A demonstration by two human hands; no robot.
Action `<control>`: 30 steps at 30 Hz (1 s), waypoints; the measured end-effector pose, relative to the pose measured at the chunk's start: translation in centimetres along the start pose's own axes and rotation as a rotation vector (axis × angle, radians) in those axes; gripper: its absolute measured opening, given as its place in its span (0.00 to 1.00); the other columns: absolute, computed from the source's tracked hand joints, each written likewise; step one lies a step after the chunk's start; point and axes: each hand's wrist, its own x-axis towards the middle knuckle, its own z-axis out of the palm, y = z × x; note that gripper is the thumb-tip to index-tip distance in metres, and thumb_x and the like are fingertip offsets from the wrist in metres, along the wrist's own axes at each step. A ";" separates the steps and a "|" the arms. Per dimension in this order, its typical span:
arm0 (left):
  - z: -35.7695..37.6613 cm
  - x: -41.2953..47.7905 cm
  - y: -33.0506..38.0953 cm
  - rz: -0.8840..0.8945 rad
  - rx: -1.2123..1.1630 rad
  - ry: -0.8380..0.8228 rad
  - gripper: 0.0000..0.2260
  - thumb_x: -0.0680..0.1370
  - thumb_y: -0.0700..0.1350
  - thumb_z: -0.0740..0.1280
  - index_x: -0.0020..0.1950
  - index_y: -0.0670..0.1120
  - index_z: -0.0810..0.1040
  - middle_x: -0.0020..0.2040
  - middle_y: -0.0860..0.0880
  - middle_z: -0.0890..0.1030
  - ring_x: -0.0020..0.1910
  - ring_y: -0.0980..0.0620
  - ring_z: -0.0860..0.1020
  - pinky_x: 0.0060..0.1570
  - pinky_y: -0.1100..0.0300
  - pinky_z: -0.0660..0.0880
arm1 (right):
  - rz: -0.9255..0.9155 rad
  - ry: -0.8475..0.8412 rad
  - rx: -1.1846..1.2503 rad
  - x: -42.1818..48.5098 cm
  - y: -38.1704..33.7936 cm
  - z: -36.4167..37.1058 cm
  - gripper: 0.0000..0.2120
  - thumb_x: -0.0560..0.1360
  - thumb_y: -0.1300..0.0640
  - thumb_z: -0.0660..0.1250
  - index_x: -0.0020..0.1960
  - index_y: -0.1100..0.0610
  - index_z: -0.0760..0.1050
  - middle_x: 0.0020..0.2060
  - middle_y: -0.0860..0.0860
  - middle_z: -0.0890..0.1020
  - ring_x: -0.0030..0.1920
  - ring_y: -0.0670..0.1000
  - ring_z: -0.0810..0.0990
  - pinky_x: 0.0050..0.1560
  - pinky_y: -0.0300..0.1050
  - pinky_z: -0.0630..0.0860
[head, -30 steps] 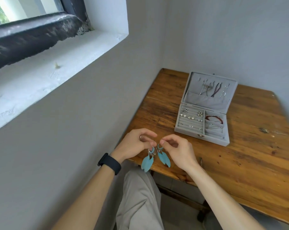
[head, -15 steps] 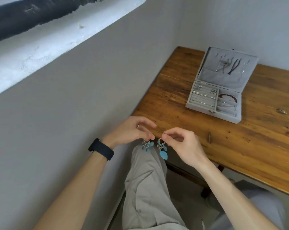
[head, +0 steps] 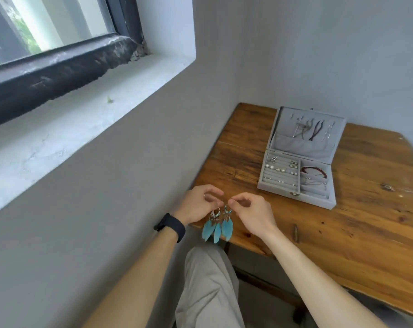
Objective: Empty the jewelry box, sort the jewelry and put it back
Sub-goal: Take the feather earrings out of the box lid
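Teal feather earrings dangle at lower centre, left hand and right hand fingers each pinching one hook over the tabletop edge; sorting step, next probably calls for carrying the pair to the open jewelry box at centre right.

A worn wooden surface fills the 3 o'clock side, set into a grey corner. At 10 o'clock a dark-framed window sits above a pale sill, with grey wall below. Beige trousers show at 6 o'clock, and a black wristband lies toward their 11 o'clock.
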 end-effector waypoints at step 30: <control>1.9 2.8 -2.9 0.263 0.497 0.296 0.15 0.79 0.59 0.64 0.62 0.58 0.82 0.61 0.56 0.79 0.61 0.55 0.73 0.61 0.53 0.73 | -0.130 0.228 -0.397 2.0 3.0 2.2 0.17 0.79 0.47 0.66 0.65 0.51 0.79 0.54 0.48 0.78 0.54 0.50 0.74 0.52 0.38 0.67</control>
